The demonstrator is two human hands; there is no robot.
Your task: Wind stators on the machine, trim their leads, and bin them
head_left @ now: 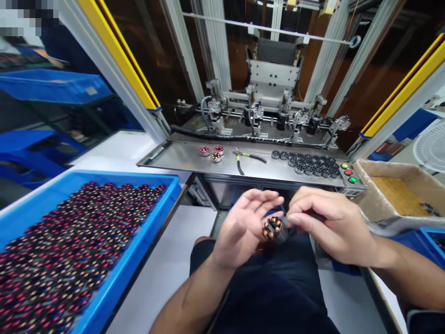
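A motor stator (273, 228) with copper windings and a dark core sits at the fingers of my left hand (239, 227), above my lap. That hand is turned palm inward, its lower fingers behind the stator and its thumb held away from it. From the other side, my right hand (327, 222) brings thumb and forefinger together in a pinch at the stator's right edge. Whatever lies between those fingertips is too small and blurred to make out. Beyond my hands, cutters (245, 158) with green-and-black handles lie spread on the metal bench (174, 155).
A blue tray (139, 175) at left holds many wound stators. On the bench stand three wound stators (216, 157) and a group of black unwound cores (313, 163). Behind is a machine (274, 74) with several fixtures. At right are buttons (349, 172) and a lined box (378, 185).
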